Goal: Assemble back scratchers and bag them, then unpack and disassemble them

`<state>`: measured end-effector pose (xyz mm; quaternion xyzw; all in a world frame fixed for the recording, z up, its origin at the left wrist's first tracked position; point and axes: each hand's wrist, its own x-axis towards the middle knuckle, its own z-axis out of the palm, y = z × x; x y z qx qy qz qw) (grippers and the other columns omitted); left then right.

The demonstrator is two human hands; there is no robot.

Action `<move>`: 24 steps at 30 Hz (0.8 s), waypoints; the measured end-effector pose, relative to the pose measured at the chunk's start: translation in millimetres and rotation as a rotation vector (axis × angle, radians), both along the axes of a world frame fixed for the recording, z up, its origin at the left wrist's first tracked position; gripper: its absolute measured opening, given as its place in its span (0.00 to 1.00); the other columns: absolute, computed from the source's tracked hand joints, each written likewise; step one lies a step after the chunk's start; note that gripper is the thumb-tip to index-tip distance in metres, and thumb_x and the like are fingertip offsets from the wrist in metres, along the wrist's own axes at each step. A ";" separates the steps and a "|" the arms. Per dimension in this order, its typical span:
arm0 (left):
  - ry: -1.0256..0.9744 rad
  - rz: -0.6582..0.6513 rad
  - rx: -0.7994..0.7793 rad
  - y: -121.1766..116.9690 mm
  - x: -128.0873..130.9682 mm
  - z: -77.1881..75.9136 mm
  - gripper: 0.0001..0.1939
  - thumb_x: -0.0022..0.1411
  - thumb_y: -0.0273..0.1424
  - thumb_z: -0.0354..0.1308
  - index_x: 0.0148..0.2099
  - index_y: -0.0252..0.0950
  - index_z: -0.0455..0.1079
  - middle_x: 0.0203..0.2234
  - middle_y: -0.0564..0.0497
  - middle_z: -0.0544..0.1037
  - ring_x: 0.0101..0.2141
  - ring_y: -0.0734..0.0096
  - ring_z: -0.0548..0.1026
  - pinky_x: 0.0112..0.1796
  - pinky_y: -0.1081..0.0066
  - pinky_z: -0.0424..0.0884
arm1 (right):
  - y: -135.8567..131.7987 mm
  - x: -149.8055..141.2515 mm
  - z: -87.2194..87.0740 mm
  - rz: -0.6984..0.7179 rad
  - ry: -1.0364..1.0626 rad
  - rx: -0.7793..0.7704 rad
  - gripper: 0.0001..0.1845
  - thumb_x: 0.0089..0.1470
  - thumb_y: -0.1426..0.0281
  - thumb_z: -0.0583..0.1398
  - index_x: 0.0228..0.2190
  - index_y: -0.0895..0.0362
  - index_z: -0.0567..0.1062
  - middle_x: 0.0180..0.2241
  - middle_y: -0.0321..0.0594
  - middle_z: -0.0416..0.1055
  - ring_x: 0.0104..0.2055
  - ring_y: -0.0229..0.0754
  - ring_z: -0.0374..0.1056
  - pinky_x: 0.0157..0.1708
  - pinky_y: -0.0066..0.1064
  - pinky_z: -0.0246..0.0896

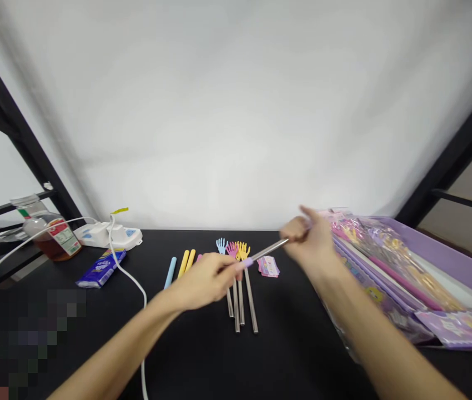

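Observation:
A back scratcher (pixel 267 251) with a metal rod and a lilac grip is stretched between my two hands above the table. My left hand (pixel 209 282) is closed around the lilac grip. At the rod's other end, my right hand (pixel 309 239), slightly blurred, is closed and hides most of the head. Below lie several back scratchers (pixel 242 303) with bare metal rods and blue, pink and yellow hand-shaped heads. Partly behind my left hand are yellow grip tubes (pixel 184 263), a blue grip tube (pixel 170 272) and a bit of pink. Small printed cards (pixel 268 266) lie right of the heads.
On the right, a lilac box (pixel 440 250) holds wrapped back scratchers (pixel 411 266). To the left are a blue packet (pixel 101 268), a white power strip (pixel 125 237), a bottle of dark liquid (pixel 55 236) and a white cable (pixel 136 282). A pale wall stands behind.

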<state>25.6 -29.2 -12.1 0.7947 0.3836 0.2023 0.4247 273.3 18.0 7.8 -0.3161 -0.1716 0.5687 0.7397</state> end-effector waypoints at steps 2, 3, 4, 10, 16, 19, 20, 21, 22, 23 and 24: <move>0.050 -0.003 -0.180 3.8 -22.4 2.6 0.24 0.66 0.52 0.47 0.35 0.36 0.66 0.17 0.57 0.66 0.17 0.74 0.67 0.22 0.75 0.62 | 7.0 28.3 9.6 -0.212 0.059 -0.009 0.21 0.61 0.72 0.50 0.22 0.52 0.43 0.14 0.24 0.33 0.13 0.32 0.33 0.13 0.26 0.38; 0.047 0.073 -0.165 7.6 -30.4 1.7 0.24 0.66 0.52 0.47 0.36 0.36 0.66 0.18 0.56 0.68 0.19 0.73 0.70 0.23 0.74 0.64 | 8.5 36.2 11.5 -0.206 0.077 -0.034 0.19 0.62 0.71 0.49 0.22 0.52 0.46 0.15 0.24 0.34 0.13 0.31 0.34 0.13 0.25 0.39; 0.030 0.156 -0.098 12.3 -35.4 -0.5 0.23 0.66 0.52 0.46 0.37 0.36 0.65 0.20 0.55 0.72 0.20 0.71 0.71 0.24 0.73 0.65 | 8.9 38.4 10.8 -0.152 0.073 -0.105 0.18 0.63 0.69 0.49 0.23 0.52 0.50 0.15 0.23 0.35 0.13 0.31 0.35 0.12 0.24 0.39; 0.506 0.510 0.494 38.1 -20.4 -13.4 0.18 0.66 0.42 0.46 0.27 0.38 0.63 0.23 0.50 0.76 0.27 0.62 0.76 0.29 0.69 0.64 | 2.9 -32.9 -22.0 0.328 -0.100 -0.278 0.13 0.64 0.56 0.53 0.34 0.52 0.60 0.21 0.28 0.54 0.17 0.32 0.49 0.15 0.20 0.47; 0.778 0.503 0.561 38.9 -16.2 -19.0 0.10 0.61 0.36 0.52 0.29 0.38 0.64 0.30 0.47 0.77 0.31 0.56 0.78 0.30 0.66 0.64 | -4.7 -65.2 -13.5 0.281 -0.299 -0.028 0.21 0.56 0.49 0.60 0.35 0.49 0.59 0.21 0.26 0.54 0.17 0.31 0.46 0.16 0.20 0.40; 0.778 0.504 0.603 38.5 -17.7 -24.9 0.10 0.63 0.37 0.50 0.32 0.38 0.65 0.31 0.47 0.77 0.33 0.55 0.78 0.30 0.65 0.64 | -17.0 -64.5 -4.9 0.159 -0.401 0.206 0.26 0.52 0.47 0.62 0.32 0.50 0.56 0.22 0.25 0.53 0.18 0.30 0.44 0.16 0.21 0.39; 0.769 0.498 0.613 38.4 -17.3 -26.7 0.10 0.64 0.37 0.50 0.33 0.38 0.65 0.31 0.48 0.77 0.33 0.56 0.78 0.30 0.66 0.64 | -21.3 -64.7 -5.4 0.140 -0.449 0.257 0.26 0.52 0.47 0.62 0.31 0.51 0.55 0.22 0.25 0.53 0.18 0.30 0.43 0.17 0.21 0.39; 0.758 0.491 0.622 38.1 -16.4 -28.1 0.10 0.64 0.37 0.49 0.33 0.38 0.65 0.31 0.48 0.77 0.33 0.56 0.78 0.29 0.66 0.63 | -25.3 -65.1 -7.5 0.135 -0.498 0.289 0.27 0.53 0.46 0.61 0.30 0.51 0.55 0.23 0.25 0.52 0.19 0.30 0.43 0.17 0.21 0.39; 0.748 0.488 0.631 37.7 -15.0 -29.2 0.10 0.65 0.36 0.49 0.33 0.39 0.64 0.31 0.48 0.77 0.33 0.57 0.77 0.29 0.67 0.63 | -28.7 -65.7 -10.8 0.134 -0.544 0.305 0.26 0.54 0.46 0.60 0.30 0.51 0.54 0.23 0.26 0.52 0.19 0.31 0.44 0.17 0.22 0.40; 0.738 0.484 0.643 37.1 -13.4 -30.0 0.09 0.65 0.36 0.49 0.33 0.39 0.64 0.30 0.49 0.77 0.33 0.58 0.77 0.29 0.67 0.62 | -31.3 -66.2 -14.8 0.131 -0.594 0.309 0.26 0.55 0.46 0.58 0.29 0.51 0.54 0.24 0.26 0.51 0.20 0.32 0.45 0.18 0.23 0.42; 0.728 0.479 0.655 36.4 -11.6 -30.3 0.09 0.65 0.36 0.49 0.33 0.39 0.64 0.30 0.49 0.77 0.32 0.59 0.77 0.29 0.68 0.61 | -33.0 -66.4 -18.7 0.117 -0.664 0.302 0.25 0.57 0.45 0.56 0.29 0.51 0.55 0.24 0.27 0.51 0.20 0.33 0.47 0.19 0.24 0.45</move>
